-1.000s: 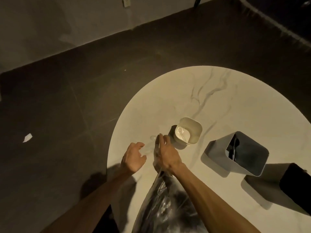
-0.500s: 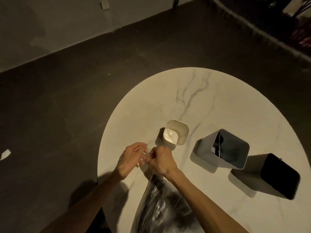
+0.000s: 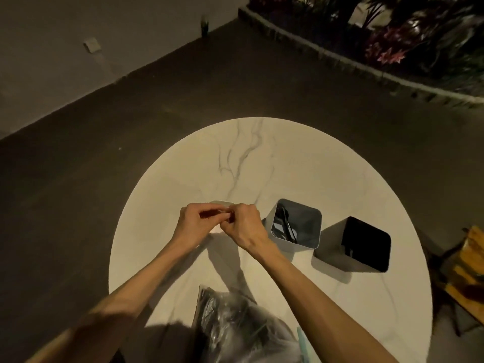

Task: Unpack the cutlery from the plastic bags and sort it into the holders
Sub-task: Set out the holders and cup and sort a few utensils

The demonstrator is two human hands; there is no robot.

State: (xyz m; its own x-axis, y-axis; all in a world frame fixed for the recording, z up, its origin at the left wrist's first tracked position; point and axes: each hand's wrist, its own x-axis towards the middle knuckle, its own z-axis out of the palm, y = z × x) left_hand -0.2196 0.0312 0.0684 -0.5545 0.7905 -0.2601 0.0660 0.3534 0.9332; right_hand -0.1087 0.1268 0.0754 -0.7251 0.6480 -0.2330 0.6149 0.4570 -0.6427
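Dark floor lies all around our round white table, which has grey lines in it. Our left hand and our right hand meet over the table, fingers curled, and together we pinch something small and clear between them. We cannot tell what it is. A white holder peeks out just behind our hands. Next comes a grey holder with dark cutlery inside, touching our right hand's side. Further right sits a black holder. Near us lies a shiny plastic bag. Plants grow far back on the right.
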